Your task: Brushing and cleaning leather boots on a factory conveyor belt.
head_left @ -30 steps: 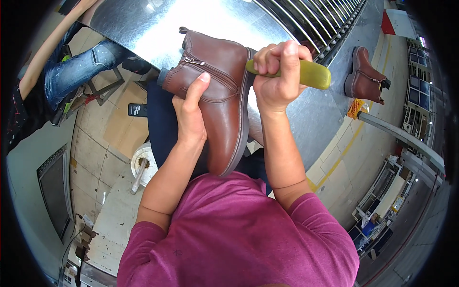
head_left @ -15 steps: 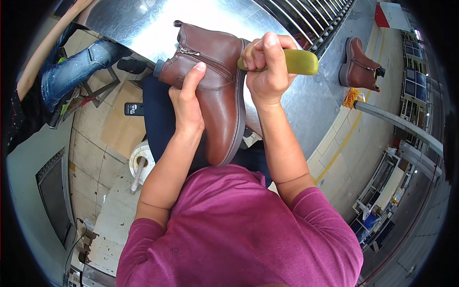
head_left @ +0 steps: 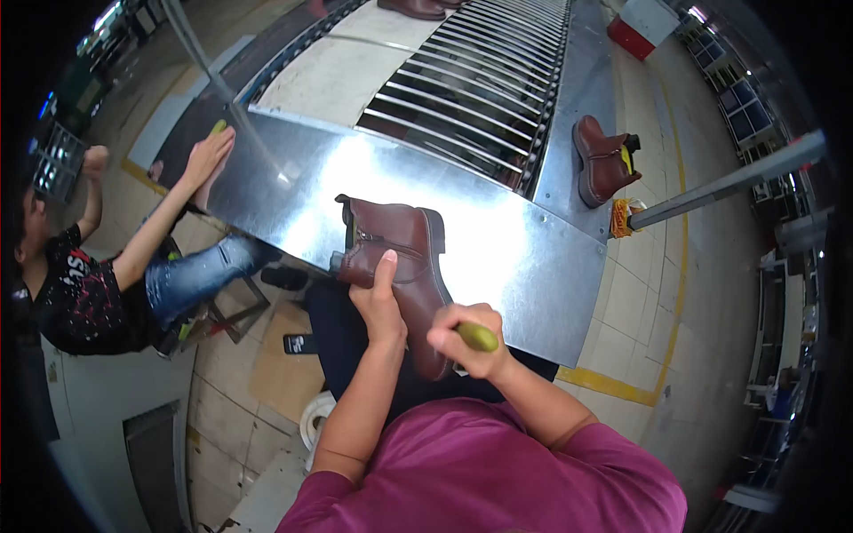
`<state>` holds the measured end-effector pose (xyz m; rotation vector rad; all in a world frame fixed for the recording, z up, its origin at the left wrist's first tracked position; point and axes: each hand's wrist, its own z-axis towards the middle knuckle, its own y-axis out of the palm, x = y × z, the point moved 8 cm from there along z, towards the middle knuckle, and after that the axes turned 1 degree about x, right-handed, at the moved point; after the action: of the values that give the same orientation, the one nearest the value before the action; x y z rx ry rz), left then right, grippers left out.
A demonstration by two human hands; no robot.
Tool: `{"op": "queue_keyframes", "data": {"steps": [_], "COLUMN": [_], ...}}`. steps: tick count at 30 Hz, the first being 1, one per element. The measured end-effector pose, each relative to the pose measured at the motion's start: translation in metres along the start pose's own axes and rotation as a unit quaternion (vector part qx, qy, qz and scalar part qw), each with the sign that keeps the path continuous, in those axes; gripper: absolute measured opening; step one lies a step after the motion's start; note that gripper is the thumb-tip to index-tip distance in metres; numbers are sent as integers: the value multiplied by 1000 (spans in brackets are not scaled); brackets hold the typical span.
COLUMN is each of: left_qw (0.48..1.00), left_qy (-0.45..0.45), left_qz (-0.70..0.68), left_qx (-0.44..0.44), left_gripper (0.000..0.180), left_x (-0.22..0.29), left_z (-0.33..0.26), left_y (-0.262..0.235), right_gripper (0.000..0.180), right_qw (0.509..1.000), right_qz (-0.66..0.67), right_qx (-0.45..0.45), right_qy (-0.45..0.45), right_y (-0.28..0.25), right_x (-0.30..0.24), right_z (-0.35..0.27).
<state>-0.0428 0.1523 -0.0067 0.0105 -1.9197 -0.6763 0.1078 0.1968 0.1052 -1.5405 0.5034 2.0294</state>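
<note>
My left hand (head_left: 380, 306) grips a brown ankle boot (head_left: 404, 258) by its side, thumb up along the leather, with the shaft resting at the near edge of the shiny metal table (head_left: 498, 240). Just right of the boot's toe and close to my chest, my right hand (head_left: 466, 342) is closed around a yellow-green handled tool (head_left: 477, 336). The tool's working end is hidden inside my fist.
A second brown boot (head_left: 604, 160) lies at the far right by the roller conveyor (head_left: 480, 80). Another person (head_left: 107, 275) sits on my left, one hand (head_left: 209, 151) reaching onto the table. A grey pole (head_left: 729, 182) crosses at right. Tiled floor lies below.
My right hand has come down with the tool from the boot's upper right side to near its toe. The boot now sits lower and farther from the camera, and more of the conveyor shows.
</note>
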Motion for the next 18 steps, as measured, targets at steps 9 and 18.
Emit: {"op": "queue_keyframes", "data": {"steps": [9, 18], "left_qw": [987, 988], "left_qy": [-51, -68], "left_qz": [-144, -119], "left_qx": [45, -72], "left_gripper": [51, 63], "left_x": [-59, -68], "left_z": [29, 51], "left_y": [34, 32], "right_gripper": [22, 37], "right_qw": [917, 883], "right_qz": [292, 284], "right_qx": [203, 323], "right_qy": [184, 186], "right_y": [-41, -90], "right_x": [55, 62], "right_z": [-86, -91]}}
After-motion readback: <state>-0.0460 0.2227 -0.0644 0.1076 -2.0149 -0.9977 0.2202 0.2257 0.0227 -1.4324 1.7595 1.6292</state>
